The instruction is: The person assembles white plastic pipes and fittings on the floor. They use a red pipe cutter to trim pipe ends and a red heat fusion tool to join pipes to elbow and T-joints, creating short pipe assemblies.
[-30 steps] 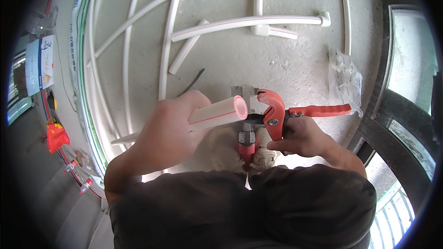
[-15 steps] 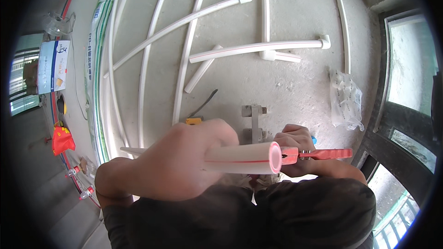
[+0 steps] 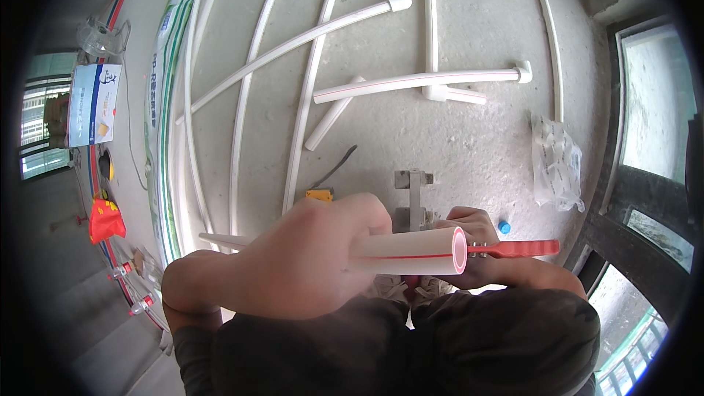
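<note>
My left hand [image 3: 301, 257] is closed around a white plastic pipe [image 3: 403, 253] with a red stripe. The pipe lies sideways in front of my body, its open, pink-rimmed end facing right. Partly behind that end is my right hand [image 3: 469, 224], its fingers curled round a red-handled pipe cutter [image 3: 524, 248]. The handle sticks out to the right over my wrist; the cutter's head is hidden behind the pipe. Whether the blade touches the pipe I cannot tell. Just beyond my hands, a grey metal fusion tool [image 3: 415, 198] stands on the floor.
Long white pipes, some with elbows [image 3: 400, 0] or a tee [image 3: 435, 93], lie across the concrete floor. A bag of fittings [image 3: 555, 161] sits at right, near a blue cap [image 3: 504, 227]. A yellow tape measure [image 3: 320, 195] is beyond my left hand. Far left stands a blue-white box [image 3: 95, 105].
The pipe's end has shifted right and now covers the red cutter head that showed beside it. The whole view has slid slightly, bringing the blue cap into sight.
</note>
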The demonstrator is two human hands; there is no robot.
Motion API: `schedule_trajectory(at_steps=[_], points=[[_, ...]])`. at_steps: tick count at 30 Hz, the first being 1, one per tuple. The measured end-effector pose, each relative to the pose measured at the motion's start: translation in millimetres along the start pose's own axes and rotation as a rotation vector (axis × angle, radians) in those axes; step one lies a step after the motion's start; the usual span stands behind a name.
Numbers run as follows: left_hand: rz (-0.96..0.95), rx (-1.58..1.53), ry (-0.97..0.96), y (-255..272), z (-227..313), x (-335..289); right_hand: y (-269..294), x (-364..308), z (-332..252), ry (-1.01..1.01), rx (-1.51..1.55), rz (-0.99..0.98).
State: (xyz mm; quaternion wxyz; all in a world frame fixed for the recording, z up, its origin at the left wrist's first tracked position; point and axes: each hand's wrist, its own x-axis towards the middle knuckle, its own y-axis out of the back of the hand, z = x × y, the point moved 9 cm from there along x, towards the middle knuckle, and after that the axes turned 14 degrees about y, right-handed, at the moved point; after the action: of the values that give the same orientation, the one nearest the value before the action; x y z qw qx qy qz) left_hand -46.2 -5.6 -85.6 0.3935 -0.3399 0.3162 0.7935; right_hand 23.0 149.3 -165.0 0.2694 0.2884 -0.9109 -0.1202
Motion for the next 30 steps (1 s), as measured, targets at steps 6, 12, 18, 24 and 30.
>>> schedule_trajectory(at_steps=[6,12,18,24,30], points=[[0.069,0.081,0.012,0.2,-1.8,6.6,-8.7,-7.5,6.0,-0.092,0.029,-0.048],[0.256,0.112,0.022,27.1,-6.8,-9.8,-4.4,-53.8,25.3,-0.577,0.277,-0.139],[0.06,0.409,0.391,-10.5,-92.9,20.1,26.3,-127.2,72.5,-1.132,0.28,-0.068],[-0.119,0.484,0.498,-103.0,-234.5,43.0,2.7,-146.2,77.2,-1.199,0.408,-0.201],[-0.127,0.607,0.58,-119.7,-267.8,46.9,-11.6,-153.0,80.1,-1.228,0.54,-0.237]])
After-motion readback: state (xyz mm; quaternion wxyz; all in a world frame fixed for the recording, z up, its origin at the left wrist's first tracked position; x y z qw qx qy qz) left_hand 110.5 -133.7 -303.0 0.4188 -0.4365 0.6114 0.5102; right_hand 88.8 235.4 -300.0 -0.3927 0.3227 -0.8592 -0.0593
